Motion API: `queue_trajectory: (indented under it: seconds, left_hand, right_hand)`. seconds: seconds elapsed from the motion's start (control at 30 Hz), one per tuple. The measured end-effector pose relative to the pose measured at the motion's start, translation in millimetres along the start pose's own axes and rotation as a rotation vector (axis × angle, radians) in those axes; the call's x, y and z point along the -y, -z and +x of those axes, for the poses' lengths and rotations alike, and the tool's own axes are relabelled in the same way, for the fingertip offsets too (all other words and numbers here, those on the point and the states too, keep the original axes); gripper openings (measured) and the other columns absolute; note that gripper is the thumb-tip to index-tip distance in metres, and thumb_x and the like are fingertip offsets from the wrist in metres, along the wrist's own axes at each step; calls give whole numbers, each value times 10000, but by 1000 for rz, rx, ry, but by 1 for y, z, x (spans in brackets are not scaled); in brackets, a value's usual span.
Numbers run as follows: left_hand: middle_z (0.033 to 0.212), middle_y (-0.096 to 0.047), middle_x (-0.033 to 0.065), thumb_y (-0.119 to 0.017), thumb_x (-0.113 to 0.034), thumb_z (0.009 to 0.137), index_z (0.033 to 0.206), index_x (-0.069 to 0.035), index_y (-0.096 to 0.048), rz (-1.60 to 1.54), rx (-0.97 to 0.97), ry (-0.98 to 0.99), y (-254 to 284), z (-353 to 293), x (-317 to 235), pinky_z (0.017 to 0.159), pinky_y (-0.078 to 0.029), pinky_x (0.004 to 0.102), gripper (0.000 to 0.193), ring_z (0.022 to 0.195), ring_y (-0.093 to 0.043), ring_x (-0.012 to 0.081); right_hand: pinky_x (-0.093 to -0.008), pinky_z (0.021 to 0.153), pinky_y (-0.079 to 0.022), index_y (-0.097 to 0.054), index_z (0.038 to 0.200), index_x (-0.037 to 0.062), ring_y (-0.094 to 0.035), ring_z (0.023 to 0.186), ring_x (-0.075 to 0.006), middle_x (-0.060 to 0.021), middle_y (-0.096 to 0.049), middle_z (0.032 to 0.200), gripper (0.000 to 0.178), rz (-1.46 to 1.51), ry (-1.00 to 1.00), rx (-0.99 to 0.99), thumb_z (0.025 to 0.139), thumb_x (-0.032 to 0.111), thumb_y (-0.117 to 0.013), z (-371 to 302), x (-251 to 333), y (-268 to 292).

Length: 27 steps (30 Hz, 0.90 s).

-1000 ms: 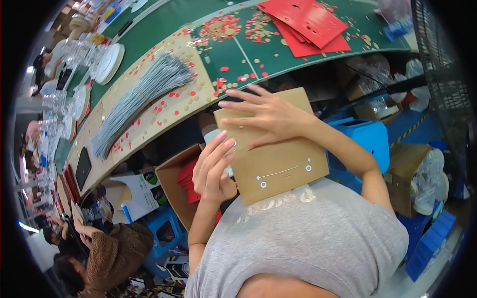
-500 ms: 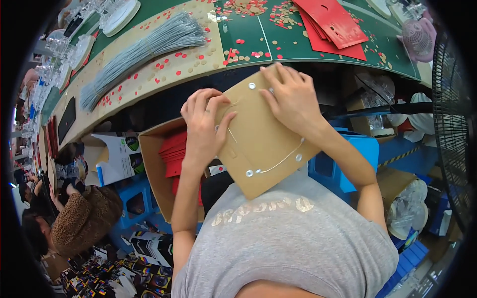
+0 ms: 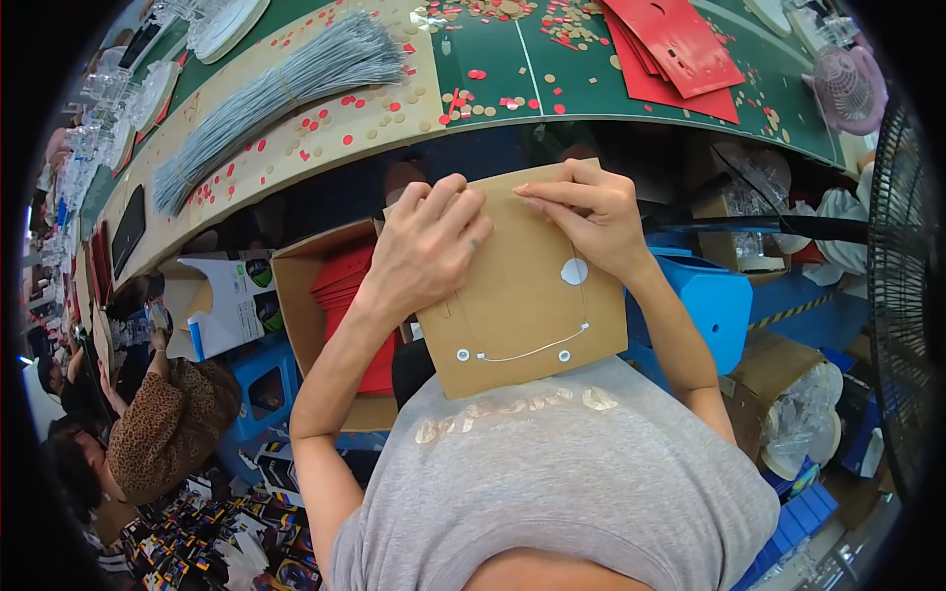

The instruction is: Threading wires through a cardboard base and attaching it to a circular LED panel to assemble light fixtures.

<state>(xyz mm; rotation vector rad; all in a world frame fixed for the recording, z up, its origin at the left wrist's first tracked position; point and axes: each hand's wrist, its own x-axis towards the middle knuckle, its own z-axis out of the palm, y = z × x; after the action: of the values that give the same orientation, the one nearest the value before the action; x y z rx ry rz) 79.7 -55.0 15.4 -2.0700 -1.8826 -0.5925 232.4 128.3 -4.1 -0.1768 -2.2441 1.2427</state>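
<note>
A brown cardboard panel leans against the grey shirt. Near its lower edge are two round metal eyelets and a pale cord strung across in a shallow curve. A white disc lies on its right half. My left hand is closed with curled fingers at the panel's upper left and covers that corner. At the upper right, the thumb and forefinger of my right hand pinch together over the panel. Whatever is between them is too small to make out.
Beyond the panel, the green table bears a bundle of grey wire ties, red folders and scattered confetti. A carton of red folders stands at left, a blue stool at right. A black fan stands far right; a co-worker sits left.
The panel has turned from tilted to nearly upright. My left hand has curled its fingers and moved onto the panel's upper left. My right hand has gone from lying spread to pinching.
</note>
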Motion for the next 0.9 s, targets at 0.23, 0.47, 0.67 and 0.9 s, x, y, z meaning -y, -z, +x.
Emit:
queue_trajectory:
  seconds: [0.23, 0.47, 0.67, 0.9]
  left_hand:
    - [963, -614, 114, -703, 1, 644, 862, -2, -637, -147, -50, 105, -3, 8, -9, 681, -516, 396, 228, 910, -641, 301]
    - [867, -621, 74, -716, 57, 664, 963, 2, -693, -337, -197, 344, -10, 5, -15, 607, -525, 351, 305, 741, -613, 244]
    - [848, -634, 67, -720, 49, 651, 982, 0, -714, -244, -71, 208, -10, 11, -17, 609, -522, 346, 334, 740, -608, 240]
    - [748, -628, 39, -816, -3, 734, 987, -12, -723, -406, -235, 361, -15, 14, -13, 592, -507, 326, 269, 665, -600, 215]
  right_hand:
    - [-267, 551, -456, -817, 1036, 93, -581, 638, -124, -34, -630, 739, 279, -63, 32, 63, 787, -29, -791, 5, -2, 5]
    - [-264, 569, -486, -815, 985, 68, -629, 676, -135, -55, -676, 792, 235, -1, 30, 18, 783, -48, -783, 9, -3, 7]
    - [-250, 586, -503, -817, 978, 70, -666, 704, -143, -69, -710, 822, 238, -45, -40, 101, 777, -53, -785, 5, -4, 9]
    - [-256, 572, -503, -816, 939, 61, -662, 678, -142, -60, -701, 780, 199, 17, -80, 1, 773, -45, -788, 3, -2, 4]
